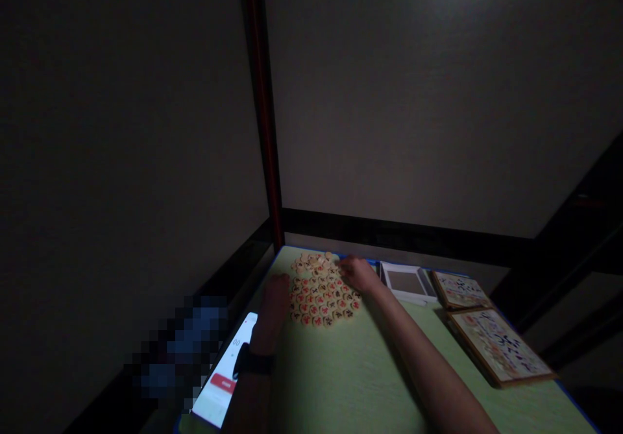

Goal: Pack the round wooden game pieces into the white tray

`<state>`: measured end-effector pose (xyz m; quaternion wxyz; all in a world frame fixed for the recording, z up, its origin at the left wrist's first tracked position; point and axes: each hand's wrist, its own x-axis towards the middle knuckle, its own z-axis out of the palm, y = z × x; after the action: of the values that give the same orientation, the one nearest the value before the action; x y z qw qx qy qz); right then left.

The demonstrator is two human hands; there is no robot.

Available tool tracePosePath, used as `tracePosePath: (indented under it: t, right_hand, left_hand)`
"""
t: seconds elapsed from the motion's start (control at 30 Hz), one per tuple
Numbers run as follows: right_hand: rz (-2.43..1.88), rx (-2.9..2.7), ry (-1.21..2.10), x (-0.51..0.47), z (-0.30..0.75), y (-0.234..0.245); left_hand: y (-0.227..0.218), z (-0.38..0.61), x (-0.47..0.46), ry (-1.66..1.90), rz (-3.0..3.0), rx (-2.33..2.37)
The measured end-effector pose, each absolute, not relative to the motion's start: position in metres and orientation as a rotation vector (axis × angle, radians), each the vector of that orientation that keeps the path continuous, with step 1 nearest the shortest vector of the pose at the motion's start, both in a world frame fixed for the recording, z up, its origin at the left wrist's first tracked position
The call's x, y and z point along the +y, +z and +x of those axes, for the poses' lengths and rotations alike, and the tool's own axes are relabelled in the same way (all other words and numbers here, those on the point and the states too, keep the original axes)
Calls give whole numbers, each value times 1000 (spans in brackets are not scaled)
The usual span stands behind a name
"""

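A cluster of several round pale game pieces with red and black marks lies on the far part of a light green table. My left hand rests against the left edge of the cluster, fingers curled, with a dark watch on the wrist. My right hand lies on the cluster's upper right edge, fingers bent over the pieces. The dim light hides whether either hand grips a piece.
A lit phone lies at the table's left edge beside my left wrist. A white tray and two framed picture boards sit at the right. Dark walls and a red post stand behind the table.
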<state>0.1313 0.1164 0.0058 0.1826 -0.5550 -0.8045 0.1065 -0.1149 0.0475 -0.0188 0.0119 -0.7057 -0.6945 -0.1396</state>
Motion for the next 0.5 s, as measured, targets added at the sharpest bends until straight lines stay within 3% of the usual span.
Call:
tracePosePath:
  t: [0.5]
  right_hand:
    - [-1604,-2502,178,120,127,0]
  left_hand:
    - [2,-112,45,-218,-2252,-2345]
